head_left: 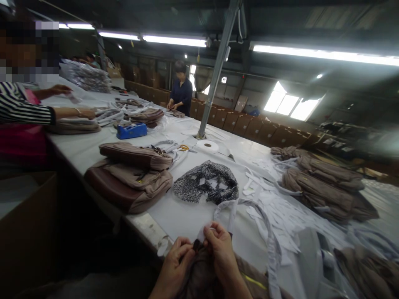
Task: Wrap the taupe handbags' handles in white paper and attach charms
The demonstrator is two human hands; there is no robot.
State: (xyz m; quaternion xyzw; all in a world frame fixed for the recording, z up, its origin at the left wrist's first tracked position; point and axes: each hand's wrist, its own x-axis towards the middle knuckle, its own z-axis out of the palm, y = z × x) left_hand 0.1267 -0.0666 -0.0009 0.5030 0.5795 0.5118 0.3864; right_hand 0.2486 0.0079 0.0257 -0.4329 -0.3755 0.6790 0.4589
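Note:
A brown fabric bag with a yellow zip strip lies at the table's near edge under both hands. My left hand is closed, thumb and fingers pinching a small dark brown tab at the bag's top. Beside it, my right hand pinches a small white wrapping piece right by that tab. The bag's handle, covered in white wrapping, loops up and over to the right. Much of the bag is hidden below my hands and the frame's edge.
Beyond my hands sits a black-and-white patterned cloth holding white slips. Stacked brown bags stand left, more bags right. Also on the table are a blue tape dispenser, yellow-handled scissors and a white roll. A metal post rises behind. Two co-workers handle bags.

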